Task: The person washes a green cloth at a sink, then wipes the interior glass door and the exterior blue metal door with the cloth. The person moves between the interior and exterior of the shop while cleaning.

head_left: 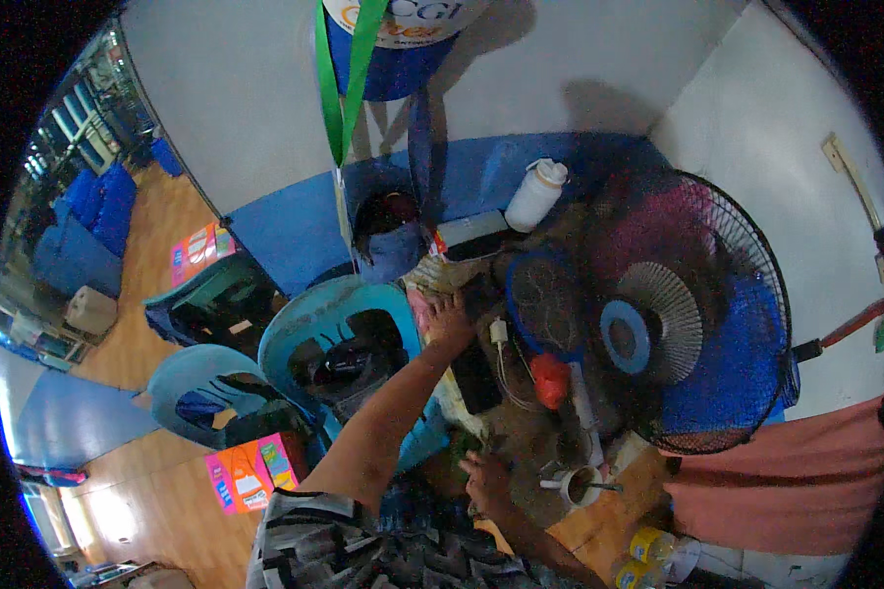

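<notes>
Start with the big black-caged electric fan with blue blades (673,314) crowding the right half of your cluttered wooden desk (599,520): its cage stands close to everything you handle, and a careless sweep of an arm could, I judge, tip it or catch its cord. The turquoise plastic chair (334,344) beside your left forearm holds dark bags, and leaning across it risks knocking them off. The white plastic bottle with a cap (535,194) stands upright at the far edge by the blue wall band and could roll if nudged. Your left hand (449,319) reaches out flat, fingers spread over the pale papers and the black flat slab (476,378) just beside it; the red-plugged white cable (550,378) lies near enough to snag. Your right hand (486,483) rests low with fingers curled, though I cannot tell around what, and the white mug with a spoon (581,484) just beside it could easily spill.
</notes>
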A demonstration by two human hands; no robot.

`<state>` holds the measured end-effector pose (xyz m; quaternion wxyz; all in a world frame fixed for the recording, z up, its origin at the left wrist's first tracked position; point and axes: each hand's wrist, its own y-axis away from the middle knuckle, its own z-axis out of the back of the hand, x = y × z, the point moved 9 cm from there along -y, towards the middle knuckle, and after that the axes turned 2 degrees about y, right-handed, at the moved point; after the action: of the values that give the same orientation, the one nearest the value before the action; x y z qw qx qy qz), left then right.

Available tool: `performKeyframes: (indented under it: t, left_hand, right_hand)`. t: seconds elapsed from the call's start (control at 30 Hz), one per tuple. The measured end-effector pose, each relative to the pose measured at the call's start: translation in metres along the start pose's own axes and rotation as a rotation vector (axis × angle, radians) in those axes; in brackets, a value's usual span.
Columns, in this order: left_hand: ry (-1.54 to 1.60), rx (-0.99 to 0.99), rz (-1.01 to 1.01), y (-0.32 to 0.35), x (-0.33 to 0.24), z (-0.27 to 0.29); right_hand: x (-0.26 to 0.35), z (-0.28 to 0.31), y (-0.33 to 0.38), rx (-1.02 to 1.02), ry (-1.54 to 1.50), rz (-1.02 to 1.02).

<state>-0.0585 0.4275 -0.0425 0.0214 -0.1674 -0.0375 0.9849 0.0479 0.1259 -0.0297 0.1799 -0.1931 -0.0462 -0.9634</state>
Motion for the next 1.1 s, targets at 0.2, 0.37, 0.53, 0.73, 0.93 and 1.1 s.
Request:
performKeyframes:
  t: [0.2, 0.37, 0.53, 0.73, 0.93, 1.1]
  left_hand:
    - [-0.002, 0.171, 0.03, -0.022, -0.009, -0.018]
    - [0.003, 0.375, 0.038, -0.043, 0.012, -0.049]
    - [0.324, 0.158, 0.013, -0.042, 0.065, -0.033]
    - [1.447, 0.286, 0.244, 0.091, 0.135, 0.045]
    - [1.288, 0.19, 0.481, 0.211, 0.2, 0.082]
    - [1.289, 0.149, 0.646, 0.272, 0.238, 0.089]
  right_hand:
    - [-0.021, -0.037, 0.006, 0.581, -0.698, -0.357]
    - [-0.038, 0.032, -0.062, 0.365, -0.898, -0.339]
    - [-0.059, 0.132, -0.147, -0.13, -1.117, -0.442]
    - [-0.053, 0.133, -0.264, -0.585, -0.715, -0.181]
    - [-0.007, -0.019, -0.344, 0.051, 0.09, -0.253]
    - [-0.06, 0.001, -0.378, -0.129, 0.075, -0.442]
